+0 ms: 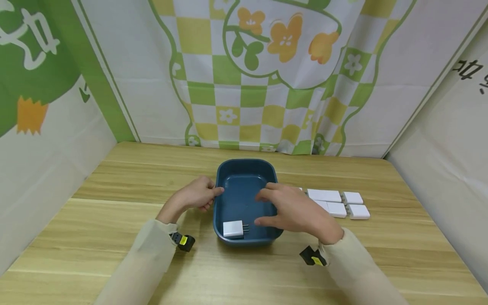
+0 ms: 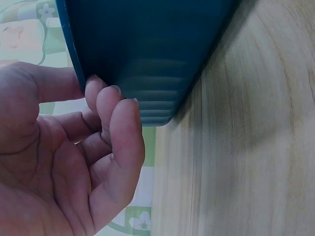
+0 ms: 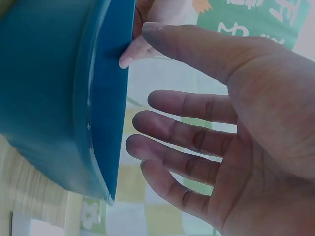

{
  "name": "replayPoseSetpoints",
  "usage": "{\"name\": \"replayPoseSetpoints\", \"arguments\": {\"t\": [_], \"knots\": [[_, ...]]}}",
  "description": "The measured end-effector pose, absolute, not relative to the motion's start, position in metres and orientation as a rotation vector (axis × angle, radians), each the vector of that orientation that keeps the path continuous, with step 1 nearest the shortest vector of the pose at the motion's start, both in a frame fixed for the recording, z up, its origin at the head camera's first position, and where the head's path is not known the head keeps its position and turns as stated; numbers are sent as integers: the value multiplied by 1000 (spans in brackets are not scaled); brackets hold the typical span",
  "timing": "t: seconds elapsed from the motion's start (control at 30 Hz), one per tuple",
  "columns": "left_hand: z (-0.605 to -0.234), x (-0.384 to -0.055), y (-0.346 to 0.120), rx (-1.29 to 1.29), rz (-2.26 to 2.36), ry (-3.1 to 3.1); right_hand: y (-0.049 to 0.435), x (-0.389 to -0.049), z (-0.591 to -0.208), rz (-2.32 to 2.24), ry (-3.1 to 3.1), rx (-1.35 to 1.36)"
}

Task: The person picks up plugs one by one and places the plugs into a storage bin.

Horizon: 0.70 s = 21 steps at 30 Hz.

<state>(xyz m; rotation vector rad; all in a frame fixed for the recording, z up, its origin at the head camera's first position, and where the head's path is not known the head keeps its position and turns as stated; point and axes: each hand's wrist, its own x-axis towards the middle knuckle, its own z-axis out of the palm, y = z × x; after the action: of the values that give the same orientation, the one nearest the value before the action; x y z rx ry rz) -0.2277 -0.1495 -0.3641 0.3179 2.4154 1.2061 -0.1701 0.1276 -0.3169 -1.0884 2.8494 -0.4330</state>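
Note:
A dark blue rectangular bin (image 1: 245, 242) stands on the table, and one white plug-in charger (image 1: 233, 229) lies in its near left corner with its prongs pointing right. My left hand (image 1: 199, 194) pinches the bin's left rim, thumb over the edge and fingers against the outer wall, as the left wrist view (image 2: 103, 132) also shows. Above the bin's right side hovers my right hand (image 1: 295, 209), its fingers spread and apart from the charger. Nothing lies between those fingers (image 3: 197, 137) in the right wrist view.
Right of the bin, several white chargers (image 1: 324, 195) lie in two rows on the wooden table (image 1: 114, 237), partly hidden by my right hand. A patterned curtain (image 1: 267, 101) hangs behind the table's far edge, with printed cloth on both sides.

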Motion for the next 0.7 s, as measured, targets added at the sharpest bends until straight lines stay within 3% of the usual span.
{"name": "replayPoseSetpoints", "arguments": {"t": [0.7], "knots": [[-365, -228, -148, 321, 1192, 2436, 176, -169, -327, -570, 2990, -1034]]}}
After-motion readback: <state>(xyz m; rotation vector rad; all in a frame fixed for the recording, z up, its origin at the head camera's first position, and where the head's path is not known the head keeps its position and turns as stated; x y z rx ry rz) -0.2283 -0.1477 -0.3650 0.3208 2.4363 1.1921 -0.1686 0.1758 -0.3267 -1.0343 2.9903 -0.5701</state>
